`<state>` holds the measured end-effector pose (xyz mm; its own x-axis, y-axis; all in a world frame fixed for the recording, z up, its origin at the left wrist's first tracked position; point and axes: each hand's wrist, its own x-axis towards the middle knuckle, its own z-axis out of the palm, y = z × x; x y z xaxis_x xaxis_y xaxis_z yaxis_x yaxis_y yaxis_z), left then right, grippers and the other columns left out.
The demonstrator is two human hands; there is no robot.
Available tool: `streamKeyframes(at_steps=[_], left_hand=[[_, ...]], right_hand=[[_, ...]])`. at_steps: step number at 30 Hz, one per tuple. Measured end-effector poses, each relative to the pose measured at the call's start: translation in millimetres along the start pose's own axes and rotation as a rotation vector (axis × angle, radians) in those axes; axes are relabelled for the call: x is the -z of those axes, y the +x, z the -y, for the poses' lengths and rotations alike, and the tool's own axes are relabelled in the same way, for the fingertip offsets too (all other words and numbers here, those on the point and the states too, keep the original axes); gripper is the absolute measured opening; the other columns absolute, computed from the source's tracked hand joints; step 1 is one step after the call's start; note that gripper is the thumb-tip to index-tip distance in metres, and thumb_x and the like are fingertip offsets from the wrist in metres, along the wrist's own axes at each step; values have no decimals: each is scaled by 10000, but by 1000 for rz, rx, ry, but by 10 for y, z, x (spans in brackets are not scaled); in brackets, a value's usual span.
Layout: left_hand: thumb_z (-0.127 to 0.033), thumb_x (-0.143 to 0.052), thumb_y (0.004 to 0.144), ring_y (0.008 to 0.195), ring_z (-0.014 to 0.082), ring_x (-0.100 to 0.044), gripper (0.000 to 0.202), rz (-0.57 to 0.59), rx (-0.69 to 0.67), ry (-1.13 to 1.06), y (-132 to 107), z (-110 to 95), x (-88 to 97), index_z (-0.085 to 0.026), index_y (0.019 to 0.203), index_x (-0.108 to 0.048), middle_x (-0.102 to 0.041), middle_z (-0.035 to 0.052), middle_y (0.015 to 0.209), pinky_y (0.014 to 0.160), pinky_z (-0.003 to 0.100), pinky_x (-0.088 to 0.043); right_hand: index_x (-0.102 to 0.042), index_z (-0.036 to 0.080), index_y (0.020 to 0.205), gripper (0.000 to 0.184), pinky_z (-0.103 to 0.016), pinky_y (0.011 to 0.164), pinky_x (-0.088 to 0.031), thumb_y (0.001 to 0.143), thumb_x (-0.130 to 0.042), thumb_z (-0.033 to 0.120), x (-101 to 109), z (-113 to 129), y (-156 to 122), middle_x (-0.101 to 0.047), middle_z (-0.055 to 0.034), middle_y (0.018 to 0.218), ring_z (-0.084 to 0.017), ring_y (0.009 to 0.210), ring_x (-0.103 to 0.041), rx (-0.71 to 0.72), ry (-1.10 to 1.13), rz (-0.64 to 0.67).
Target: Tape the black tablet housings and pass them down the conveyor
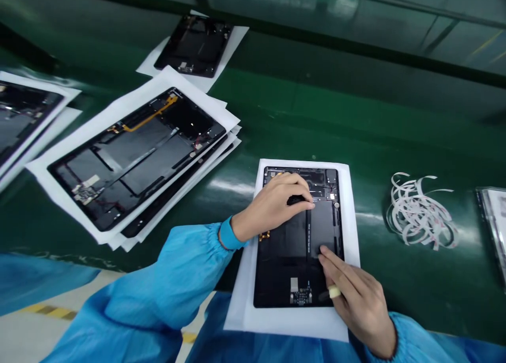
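Note:
A black tablet housing [284, 257] with its inside facing up lies on a white sheet [253, 315] in front of me. My left hand [280, 197] bends over its upper part, thumb and fingertips drawn together at the top end of a dark flat cable [309, 236]. Whatever sits between those fingertips is hidden. Over the lower right side is my right hand [356, 297], its fingertips touching the housing's inner face. A small pale-yellow piece [334, 291] shows at its curled fingers. Near the bottom edge of the housing is a small circuit board [301, 295].
At left, tablet housings [138, 157] are stacked between white sheets. Another housing [197, 44] lies behind them, and more [23, 115] at the far left. To the right is a heap of curled white strips [421, 210]. The green table [375, 126] has its front edge near me.

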<state>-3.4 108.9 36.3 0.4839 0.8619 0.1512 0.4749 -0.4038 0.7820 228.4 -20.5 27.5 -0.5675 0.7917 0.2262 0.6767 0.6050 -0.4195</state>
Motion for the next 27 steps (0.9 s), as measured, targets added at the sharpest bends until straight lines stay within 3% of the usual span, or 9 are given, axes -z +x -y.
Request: streamKeyframes(at_steps=[19, 27], left_hand=[[-259, -622, 937, 891, 179, -602, 114, -21, -76, 87, -23, 50, -55, -198, 879, -700, -679, 29, 973, 843, 346, -434], [-210, -649, 915, 902, 186, -607, 66, -17, -73, 93, -20, 33, -47, -188, 882, -701, -685, 34, 973, 850, 351, -434]], right_hand=[[-628, 119, 1255, 439, -280, 651, -611, 881, -424, 12, -79, 38, -20, -675, -126, 1246, -178, 865, -741, -43, 18, -72], [-634, 84, 1228, 434, -288, 660, -608, 865, -419, -19, -82, 48, -23, -668, -138, 1254, -178, 864, -737, -33, 24, -78]])
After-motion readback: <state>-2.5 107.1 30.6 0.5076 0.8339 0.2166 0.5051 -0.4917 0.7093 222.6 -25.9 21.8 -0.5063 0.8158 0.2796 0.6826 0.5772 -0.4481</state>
